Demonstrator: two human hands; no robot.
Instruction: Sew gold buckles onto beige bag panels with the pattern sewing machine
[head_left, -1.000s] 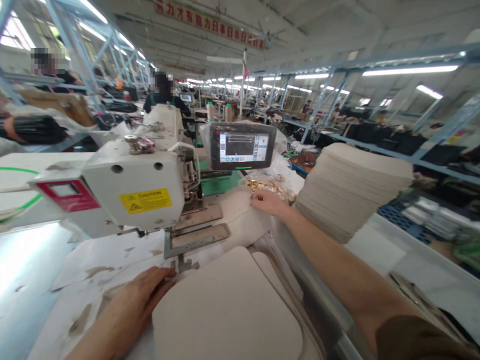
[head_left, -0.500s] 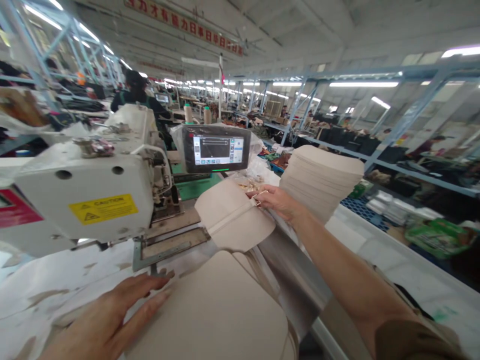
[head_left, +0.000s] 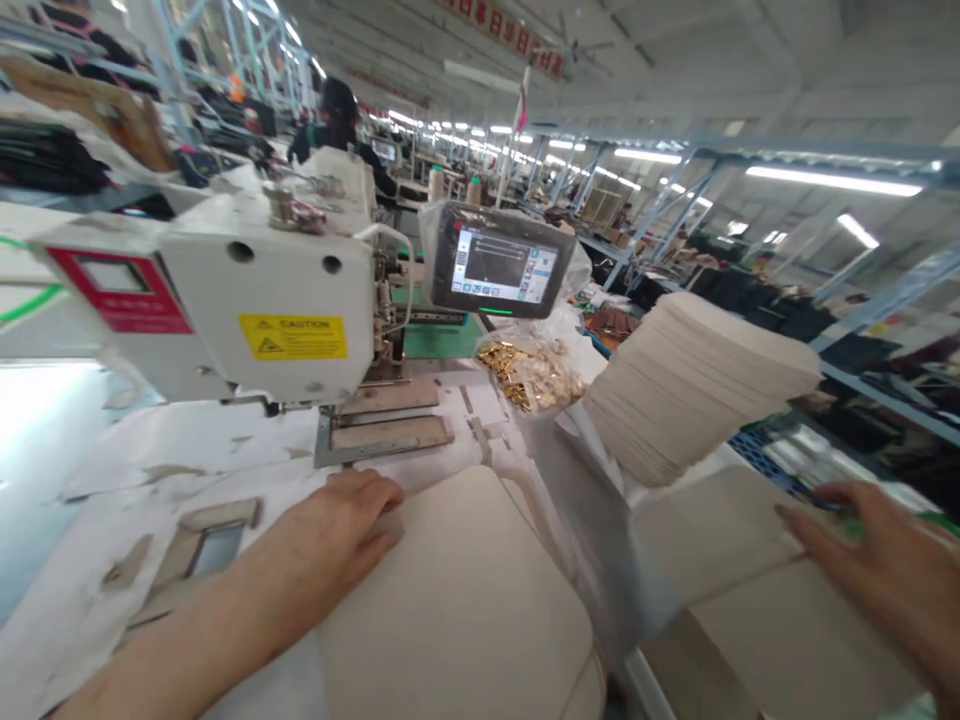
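My left hand (head_left: 352,525) has its fingers bent and drawn together at the left edge of the top beige panel (head_left: 465,590), which lies on a pile in front of me. The fingertips meet the panel's edge. To the right, another beige panel (head_left: 802,630) with a strap or seam line across it lies low beside the table edge. My right hand (head_left: 877,565) is over this panel's right side, slightly blurred, thumb and fingers apart. Whether the fingertips still touch the panel is hard to see.
A sewing machine (head_left: 270,300) with a metal clamp frame (head_left: 390,432) stands at left. Behind are a display (head_left: 499,262) and a bag of gold-coloured metal pieces (head_left: 525,375). A tall stack of beige panels (head_left: 697,390) leans at right. A person (head_left: 337,125) sits beyond the machine.
My right hand has carried the strapped panel from beside the machine down to the lower right. My left hand has moved right and bent its fingers at the pile's edge. The view has turned left.
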